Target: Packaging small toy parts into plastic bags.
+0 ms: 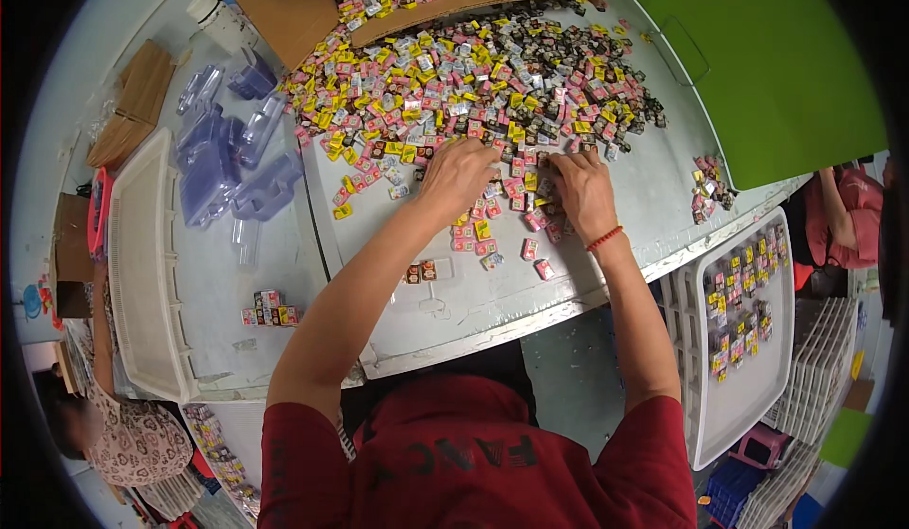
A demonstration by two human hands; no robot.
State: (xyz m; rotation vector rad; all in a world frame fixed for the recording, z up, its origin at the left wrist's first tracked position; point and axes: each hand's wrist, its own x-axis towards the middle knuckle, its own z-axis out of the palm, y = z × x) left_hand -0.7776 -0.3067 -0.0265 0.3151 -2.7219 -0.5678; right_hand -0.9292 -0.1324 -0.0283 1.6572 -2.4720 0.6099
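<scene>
A wide heap of tiny boxes (454,79) in pink, yellow, black and white covers the far part of the table. At its near edge my left hand (459,177) has its fingers curled down among the boxes; its fingertips are partly hidden. My right hand (582,196), with a red bracelet (603,238) on the wrist, is closed at the fingertips beside it, and what it pinches is too small to make out. Between and below the hands lie loose pink boxes (514,187). Close to my left forearm, brown boxes (420,271) sit in a clear plastic case (436,290).
Behind the heap an open cardboard box (473,3) holds more boxes. Clear plastic cases (213,160) are piled at left, near a white tray (151,264). A green board (757,65) lies far right; filled cases rest in a white tray (696,377) below. Other people are at both sides.
</scene>
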